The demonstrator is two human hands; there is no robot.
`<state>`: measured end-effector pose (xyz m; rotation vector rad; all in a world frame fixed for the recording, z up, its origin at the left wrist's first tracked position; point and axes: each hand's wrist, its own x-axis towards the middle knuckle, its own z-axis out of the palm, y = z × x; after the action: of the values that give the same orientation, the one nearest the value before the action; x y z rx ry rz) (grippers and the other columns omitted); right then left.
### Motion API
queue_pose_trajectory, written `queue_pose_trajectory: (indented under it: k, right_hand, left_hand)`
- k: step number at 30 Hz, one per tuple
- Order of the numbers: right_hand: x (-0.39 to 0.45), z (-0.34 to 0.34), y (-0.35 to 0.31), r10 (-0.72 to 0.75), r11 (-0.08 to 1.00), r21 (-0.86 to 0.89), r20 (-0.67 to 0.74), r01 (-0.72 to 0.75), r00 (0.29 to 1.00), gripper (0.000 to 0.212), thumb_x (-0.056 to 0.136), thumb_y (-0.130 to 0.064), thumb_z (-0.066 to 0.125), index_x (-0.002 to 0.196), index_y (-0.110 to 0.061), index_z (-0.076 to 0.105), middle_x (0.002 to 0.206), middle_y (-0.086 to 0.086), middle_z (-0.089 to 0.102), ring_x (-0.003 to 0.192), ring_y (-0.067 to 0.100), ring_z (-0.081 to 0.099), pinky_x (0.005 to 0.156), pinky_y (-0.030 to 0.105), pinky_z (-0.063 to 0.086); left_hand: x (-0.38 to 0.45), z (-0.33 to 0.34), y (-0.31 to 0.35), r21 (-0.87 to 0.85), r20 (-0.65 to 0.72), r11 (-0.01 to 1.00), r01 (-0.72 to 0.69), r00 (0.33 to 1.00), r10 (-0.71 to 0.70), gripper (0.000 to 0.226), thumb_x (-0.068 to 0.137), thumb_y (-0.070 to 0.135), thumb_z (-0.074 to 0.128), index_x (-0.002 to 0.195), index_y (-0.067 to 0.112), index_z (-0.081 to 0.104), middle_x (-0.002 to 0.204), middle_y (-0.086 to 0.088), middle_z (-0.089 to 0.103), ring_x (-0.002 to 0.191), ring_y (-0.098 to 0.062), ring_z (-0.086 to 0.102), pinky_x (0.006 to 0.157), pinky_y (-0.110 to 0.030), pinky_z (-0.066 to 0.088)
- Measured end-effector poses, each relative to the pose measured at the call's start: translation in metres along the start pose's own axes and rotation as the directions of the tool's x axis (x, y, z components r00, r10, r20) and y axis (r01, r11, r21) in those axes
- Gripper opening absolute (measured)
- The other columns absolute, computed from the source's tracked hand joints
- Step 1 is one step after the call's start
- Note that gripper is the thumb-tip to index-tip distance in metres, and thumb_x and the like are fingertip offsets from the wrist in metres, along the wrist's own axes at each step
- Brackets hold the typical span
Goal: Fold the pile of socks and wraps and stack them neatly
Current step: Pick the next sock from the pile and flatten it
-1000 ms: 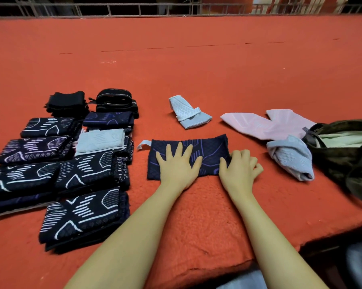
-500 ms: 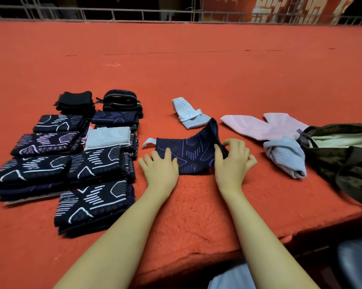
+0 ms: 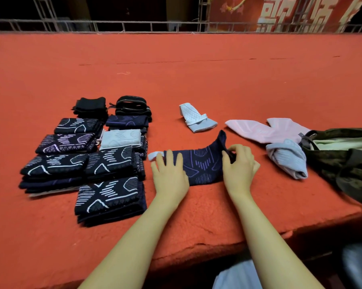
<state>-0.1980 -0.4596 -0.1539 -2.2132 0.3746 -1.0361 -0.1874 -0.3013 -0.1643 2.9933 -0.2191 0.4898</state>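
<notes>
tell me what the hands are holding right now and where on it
The right hand pinches the raised right end of the navy sock. The left hand lies flat on its left part, pressing it down.

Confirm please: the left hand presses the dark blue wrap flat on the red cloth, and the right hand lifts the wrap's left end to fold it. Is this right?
Not quite. In the head view the right hand pinches and lifts the right end of the dark blue wrap, not its left end. The left hand does press the wrap flat on the red cloth, near its left end.
</notes>
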Motion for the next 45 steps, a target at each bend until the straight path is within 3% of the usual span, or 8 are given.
queue_pose_trajectory:
  k: [6, 14, 18, 22, 30, 39, 42, 45]
  right_hand:
    - [-0.012, 0.005, -0.004, -0.144, 0.986, 0.102, 0.097, 0.134, 0.985, 0.011, 0.079, -0.024, 0.059, 0.089, -0.021, 0.061, 0.105, -0.009, 0.062, 0.096, 0.014, 0.056, 0.081, 0.027, 0.018]
    - [-0.021, 0.022, -0.002, -0.368, 0.887, -0.043, 0.536, 0.46, 0.759, 0.018, 0.087, -0.033, 0.063, 0.097, -0.018, 0.059, 0.116, -0.001, 0.063, 0.124, 0.02, 0.049, 0.098, 0.031, 0.013]
    - [-0.023, 0.02, -0.004, -0.263, 0.889, -0.117, 0.662, 0.443, 0.702, 0.065, 0.09, -0.064, 0.024, 0.131, -0.02, 0.048, 0.142, -0.006, 0.047, 0.141, 0.012, 0.027, 0.11, 0.033, 0.002]
    - [-0.024, 0.025, -0.008, -0.168, 0.775, -0.305, 0.745, 0.554, 0.646, 0.085, 0.079, -0.054, -0.016, 0.152, -0.023, 0.014, 0.16, -0.005, 0.009, 0.147, 0.013, 0.002, 0.115, 0.038, -0.005]
    - [-0.023, 0.027, -0.014, -0.082, 0.776, -0.383, 0.727, 0.501, 0.682, 0.054, 0.1, -0.043, 0.018, 0.152, -0.028, 0.017, 0.16, -0.006, 0.008, 0.147, 0.013, 0.001, 0.116, 0.04, -0.003]
    - [-0.017, 0.021, -0.008, -0.119, 0.91, -0.204, 0.707, 0.362, 0.697, 0.04, 0.1, -0.033, 0.037, 0.139, -0.031, 0.046, 0.145, 0.002, 0.029, 0.136, 0.017, 0.019, 0.107, 0.033, 0.009]
    - [-0.012, 0.021, 0.0, -0.113, 0.978, -0.064, 0.638, 0.199, 0.762, 0.039, 0.095, -0.028, 0.05, 0.134, -0.023, 0.053, 0.132, 0.003, 0.041, 0.126, 0.022, 0.034, 0.099, 0.027, 0.019]
    - [-0.013, 0.014, -0.005, 0.043, 0.972, 0.19, 0.433, -0.137, 0.9, 0.052, 0.087, -0.039, 0.034, 0.13, -0.017, 0.054, 0.124, 0.0, 0.048, 0.118, 0.015, 0.041, 0.096, 0.025, 0.02]
  left_hand:
    - [-0.006, 0.011, 0.002, -0.162, 0.348, 0.986, -0.05, 0.932, 0.104, 0.052, 0.099, 0.052, 0.021, 0.15, 0.041, 0.013, 0.161, 0.003, 0.002, 0.147, -0.024, -0.005, 0.117, -0.047, 0.0]
    - [-0.003, 0.024, -0.008, -0.203, -0.133, 0.976, 0.08, 0.985, -0.108, 0.041, 0.071, 0.017, 0.058, 0.109, 0.005, 0.068, 0.118, -0.023, 0.062, 0.107, -0.042, 0.06, 0.085, -0.05, 0.047]
    - [-0.004, 0.029, -0.006, -0.1, -0.112, 0.978, 0.182, 0.975, -0.193, 0.042, 0.066, 0.021, 0.071, 0.105, 0.006, 0.068, 0.09, -0.02, 0.066, 0.086, -0.039, 0.062, 0.076, -0.043, 0.048]
    - [-0.007, 0.026, -0.005, -0.033, -0.178, 0.982, 0.186, 0.966, -0.189, 0.051, 0.057, 0.024, 0.083, 0.104, 0.009, 0.07, 0.079, -0.012, 0.065, 0.068, -0.033, 0.059, 0.071, -0.04, 0.045]
    - [-0.012, 0.026, -0.007, -0.018, -0.262, 0.977, 0.214, 0.942, -0.211, 0.054, 0.054, 0.016, 0.084, 0.106, 0.01, 0.07, 0.069, -0.01, 0.06, 0.063, -0.031, 0.055, 0.071, -0.04, 0.03]
    - [0.001, 0.018, -0.003, -0.233, -0.539, 0.968, -0.094, 0.841, -0.048, 0.038, 0.084, 0.025, 0.045, 0.114, 0.011, 0.064, 0.078, -0.001, 0.061, 0.071, -0.025, 0.059, 0.078, -0.036, 0.027]
    - [0.014, -0.004, 0.016, -0.443, -0.524, 0.884, -0.148, 0.843, -0.122, 0.04, 0.084, 0.026, 0.048, 0.118, 0.012, 0.062, 0.083, 0.003, 0.062, 0.079, -0.019, 0.06, 0.083, -0.033, 0.026]
    - [0.023, -0.024, 0.037, -0.795, -0.246, 0.576, -0.189, 0.969, -0.022, 0.047, 0.087, 0.024, 0.055, 0.133, 0.018, 0.05, 0.089, 0.012, 0.061, 0.087, -0.006, 0.058, 0.092, -0.028, 0.031]
